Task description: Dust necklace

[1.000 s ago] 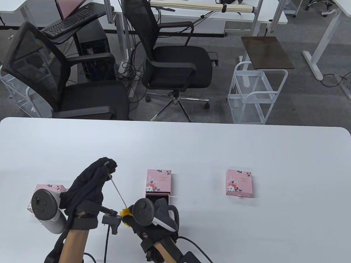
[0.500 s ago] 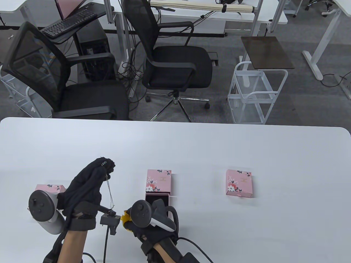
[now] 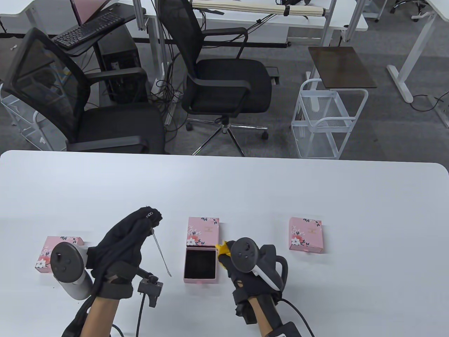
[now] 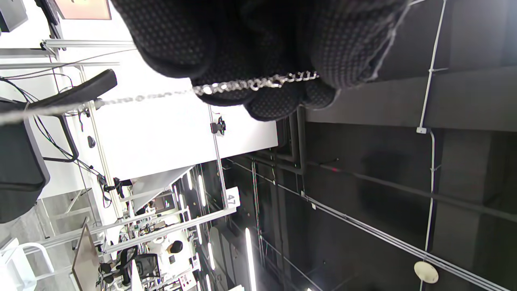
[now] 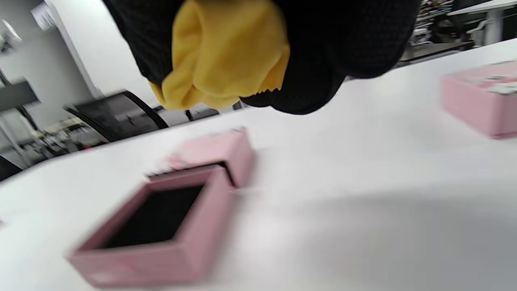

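- L hand (image 3: 122, 242): raised over the table (image 3: 315, 196), left of centre, fingers bunched together & pinching the top end of the necklace (image 3: 159, 251) at the fingertips.
- Necklace: thin silver chain, hangs from that pinch down & to the right; lower end is near the tabletop, just left of the open box (image 3: 200, 264). Can't tell if the tip touches the table.
- L wrist view: chain links (image 4: 250, 84) run across the gloved fingertips (image 4: 278, 101), clamped between them; rest of chain trails off to that view's left, blurred.
- R hand (image 3: 250, 270): just right of the open box, fingers curled round a bunched yellow cloth (image 3: 221, 248). Cloth sticks out of the fist on the box side, near the box's far right corner.
- R wrist view: cloth (image 5: 226, 52) wadded inside the black glove, held above the table; open box (image 5: 161, 218) below it, motion-blurred.
- Cloth & necklace are apart, open box between them.
- Open box: pink tray w/ dark lining, its floral pink sleeve (image 3: 203, 231) lying against the far side.
- 2 more pink floral boxes, closed: one at left (image 3: 49, 251), partly behind the L tracker (image 3: 68, 270); one at right (image 3: 305, 234), well apart from both hands.
- Behind the table: 2 black office chairs (image 3: 217, 80), white wire cart (image 3: 326, 119), keyboard (image 3: 87, 30) on a far desk.
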### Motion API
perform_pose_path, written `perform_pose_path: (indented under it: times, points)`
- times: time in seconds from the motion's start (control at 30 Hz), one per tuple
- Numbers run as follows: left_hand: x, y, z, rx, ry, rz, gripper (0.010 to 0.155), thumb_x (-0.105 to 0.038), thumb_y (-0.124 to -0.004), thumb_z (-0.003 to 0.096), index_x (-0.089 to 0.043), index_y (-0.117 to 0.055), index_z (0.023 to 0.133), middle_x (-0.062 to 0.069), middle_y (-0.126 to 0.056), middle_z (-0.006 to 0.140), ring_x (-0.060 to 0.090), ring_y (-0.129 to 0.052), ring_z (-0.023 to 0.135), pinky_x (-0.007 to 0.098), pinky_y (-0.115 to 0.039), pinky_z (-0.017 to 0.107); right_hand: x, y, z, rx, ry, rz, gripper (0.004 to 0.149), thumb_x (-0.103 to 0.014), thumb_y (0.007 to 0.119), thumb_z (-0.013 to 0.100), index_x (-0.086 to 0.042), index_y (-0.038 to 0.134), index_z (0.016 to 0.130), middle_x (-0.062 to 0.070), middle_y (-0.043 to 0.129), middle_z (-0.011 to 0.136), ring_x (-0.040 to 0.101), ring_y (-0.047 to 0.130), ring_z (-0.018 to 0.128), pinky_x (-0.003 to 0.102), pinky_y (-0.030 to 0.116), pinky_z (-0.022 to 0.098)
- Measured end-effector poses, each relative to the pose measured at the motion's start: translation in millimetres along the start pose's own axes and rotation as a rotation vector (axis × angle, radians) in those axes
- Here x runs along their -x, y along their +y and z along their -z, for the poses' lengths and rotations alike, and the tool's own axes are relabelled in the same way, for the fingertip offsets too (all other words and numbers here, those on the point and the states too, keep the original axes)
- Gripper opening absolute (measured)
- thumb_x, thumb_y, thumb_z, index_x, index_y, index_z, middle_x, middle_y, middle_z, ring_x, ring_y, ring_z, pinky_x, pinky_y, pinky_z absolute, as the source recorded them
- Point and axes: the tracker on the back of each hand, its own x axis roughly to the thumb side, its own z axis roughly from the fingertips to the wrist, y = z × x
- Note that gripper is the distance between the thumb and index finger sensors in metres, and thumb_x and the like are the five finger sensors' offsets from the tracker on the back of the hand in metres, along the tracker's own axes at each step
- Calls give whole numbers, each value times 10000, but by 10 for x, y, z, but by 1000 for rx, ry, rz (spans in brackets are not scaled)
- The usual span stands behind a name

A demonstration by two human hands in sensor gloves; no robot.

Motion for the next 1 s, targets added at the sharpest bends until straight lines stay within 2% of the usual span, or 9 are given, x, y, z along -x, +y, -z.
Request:
perform_pose_path:
  times: [0.13,0.27,0.43,0.53,0.6,0.7,0.83,0.9,1.0]
  points:
    - [-8,-49,-7,20,-2,-4,370,-453,-829,565,-310,-895,900,-8,-983,878,219,-920,777,412,-830,561,253,281,5,-112,64,-153,506,-367,795,623,-92,685,1033,227,814,930,417,886,698,514,756,546]
    - [-10,-64,-13,27,-4,-1,372,-453,-831,564,-308,-896,900,-8,-983,878,221,-920,777,414,-830,560,294,517,9,-200,52,-256,568,-381,796,620,-78,627,1070,234,762,976,431,845,752,524,730,579]
    - [-4,-63,-9,37,1,-1,369,-455,-834,564,-311,-900,897,-8,-982,880,223,-918,779,414,-829,562,222,538,-9,-272,23,-301,726,-429,781,619,-50,461,1149,290,586,1098,511,717,872,577,651,645]
    - [3,-62,1,52,8,8,365,-457,-838,561,-315,-905,890,-12,-982,879,222,-918,782,415,-828,565,181,453,-49,-295,0,-322,807,-447,774,619,-30,358,1171,330,473,1143,557,637,919,608,605,673]
    - [4,-64,4,57,9,12,365,-458,-841,560,-315,-907,889,-9,-981,882,225,-916,784,417,-827,566,129,327,-86,-259,-38,-288,791,-393,780,628,-22,340,1171,332,438,1153,570,608,932,624,587,681]
    - [8,-77,5,68,13,10,365,-459,-842,559,-316,-907,888,-7,-978,886,227,-913,789,420,-824,569,-14,72,-170,-120,-119,-212,739,-361,782,629,-31,391,1162,322,480,1142,562,626,926,621,597,677]
    - [24,-109,6,77,18,17,364,-460,-842,558,-319,-906,888,-5,-972,894,231,-908,795,423,-821,573,-351,-229,-283,50,-296,28,662,-370,770,631,-65,483,1143,296,553,1122,538,670,911,609,619,670]
    - [36,-130,6,80,21,20,366,-459,-842,558,-316,-907,890,-6,-970,897,233,-906,798,425,-819,575,-510,-289,-322,77,-373,147,657,-391,765,630,-71,502,1140,289,567,1120,534,678,909,608,621,671]
    - [52,-167,9,87,22,22,366,-459,-843,558,-317,-906,889,-3,-966,902,235,-903,801,427,-817,577,-783,-295,-345,58,-483,291,670,-423,759,627,-76,507,1143,290,569,1123,537,675,912,615,617,672]
